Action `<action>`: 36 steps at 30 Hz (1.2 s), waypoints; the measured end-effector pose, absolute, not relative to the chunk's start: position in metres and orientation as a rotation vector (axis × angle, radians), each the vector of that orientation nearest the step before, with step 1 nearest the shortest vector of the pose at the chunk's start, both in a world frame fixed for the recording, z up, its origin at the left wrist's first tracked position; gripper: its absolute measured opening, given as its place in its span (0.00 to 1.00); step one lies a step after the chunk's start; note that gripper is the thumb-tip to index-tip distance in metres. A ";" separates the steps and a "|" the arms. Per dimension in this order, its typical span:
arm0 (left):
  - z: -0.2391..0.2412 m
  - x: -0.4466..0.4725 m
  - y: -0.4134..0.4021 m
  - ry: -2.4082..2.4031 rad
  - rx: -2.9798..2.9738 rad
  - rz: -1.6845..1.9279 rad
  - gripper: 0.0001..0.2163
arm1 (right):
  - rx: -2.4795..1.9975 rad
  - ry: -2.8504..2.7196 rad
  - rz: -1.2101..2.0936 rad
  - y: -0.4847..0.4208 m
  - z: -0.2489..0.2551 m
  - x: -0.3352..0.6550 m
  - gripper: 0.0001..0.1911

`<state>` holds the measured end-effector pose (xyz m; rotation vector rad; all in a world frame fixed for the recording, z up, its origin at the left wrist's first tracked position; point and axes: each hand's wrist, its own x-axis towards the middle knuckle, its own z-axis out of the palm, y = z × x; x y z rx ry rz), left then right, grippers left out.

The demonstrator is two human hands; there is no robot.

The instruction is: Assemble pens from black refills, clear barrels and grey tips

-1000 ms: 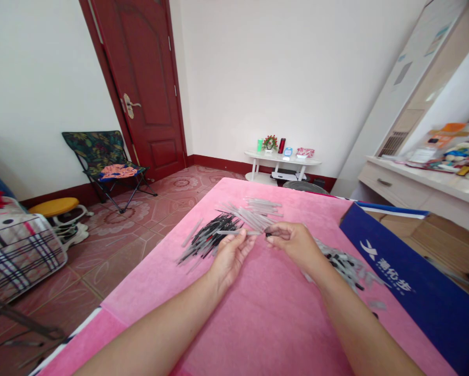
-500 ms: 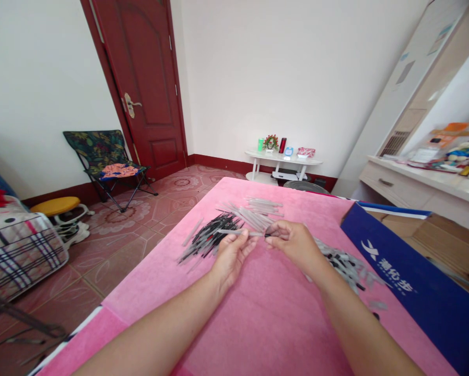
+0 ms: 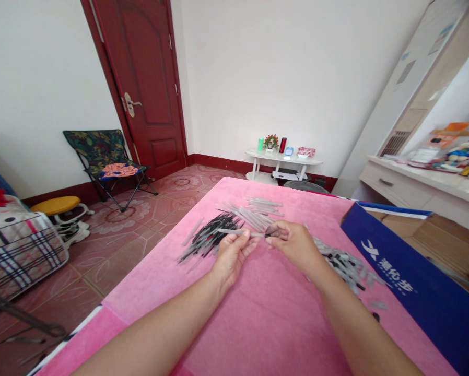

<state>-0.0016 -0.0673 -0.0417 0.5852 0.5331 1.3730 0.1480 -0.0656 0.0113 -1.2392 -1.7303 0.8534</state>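
Observation:
My left hand (image 3: 236, 251) is closed round a slim greyish translucent pen barrel (image 3: 231, 231), with thumb on top and its left end sticking out past the fingers. At the barrel's right end, my right hand (image 3: 289, 241) pinches a small black piece (image 3: 268, 234), perhaps a cap; the fingers partly hide where the two meet. Just beyond my left hand lies a pile of thin black and grey rods (image 3: 209, 236), like pen refills. Behind the hands, more pale barrels (image 3: 254, 215) are heaped. Right of my right forearm, short clear and black cap-like pieces (image 3: 346, 266) lie scattered.
Everything lies on a pink cloth-covered table (image 3: 258, 313). A blue cardboard box (image 3: 410, 271) stands open along its right edge. Beyond are a low white table (image 3: 283, 156), a folding chair (image 3: 101, 151) and a red door (image 3: 144, 83); a white cabinet (image 3: 414, 183) is at right.

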 end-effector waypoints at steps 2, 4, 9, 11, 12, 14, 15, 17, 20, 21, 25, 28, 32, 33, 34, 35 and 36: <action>-0.042 -0.001 -0.067 0.528 0.601 1.370 0.07 | -1.238 -1.742 0.854 -0.065 0.010 0.148 0.06; -0.043 -0.001 -0.067 0.525 0.609 1.372 0.07 | -1.232 -1.738 0.861 -0.065 0.009 0.147 0.05; -0.044 -0.001 -0.067 0.537 0.611 1.381 0.08 | -1.237 -1.709 0.874 -0.065 0.009 0.146 0.05; -0.044 -0.001 -0.067 0.542 0.622 1.379 0.08 | -1.250 -1.715 0.876 -0.066 0.009 0.146 0.05; -0.043 -0.001 -0.068 0.544 0.633 1.380 0.09 | -1.260 -1.720 0.876 -0.066 0.009 0.146 0.04; -0.042 -0.001 -0.068 0.545 0.653 1.389 0.10 | -1.281 -1.737 0.860 -0.066 0.008 0.146 0.03; -0.042 -0.001 -0.068 0.546 0.661 1.396 0.10 | -1.289 -1.752 0.843 -0.066 0.006 0.147 0.05; -0.041 -0.001 -0.069 0.547 0.662 1.410 0.11 | -1.307 -1.786 0.801 -0.066 0.001 0.147 0.11; -0.040 -0.001 -0.068 0.557 0.643 1.424 0.10 | -1.347 -1.809 0.773 -0.065 -0.005 0.146 0.18; -0.041 -0.001 -0.068 0.563 0.637 1.426 0.11 | -1.349 -1.805 0.770 -0.064 -0.006 0.146 0.18; -0.042 -0.001 -0.067 0.580 0.617 1.435 0.11 | -1.276 -1.779 0.755 -0.064 -0.006 0.144 0.08; -0.042 -0.001 -0.067 0.574 0.614 1.435 0.11 | -1.267 -1.827 0.718 -0.064 -0.007 0.144 0.10; -0.041 -0.002 -0.067 0.570 0.610 1.446 0.11 | -1.327 -1.852 0.723 -0.064 -0.007 0.145 0.20; -0.041 -0.002 -0.067 0.573 0.602 1.451 0.10 | -1.321 -1.843 0.730 -0.064 -0.007 0.146 0.18; -0.041 -0.002 -0.067 0.575 0.595 1.455 0.10 | -1.302 -1.839 0.731 -0.064 -0.006 0.147 0.14; -0.041 -0.002 -0.066 0.576 0.591 1.456 0.10 | -1.277 -1.836 0.725 -0.063 -0.006 0.147 0.10; -0.041 -0.002 -0.066 0.576 0.593 1.453 0.10 | -1.255 -1.839 0.717 -0.063 -0.005 0.147 0.09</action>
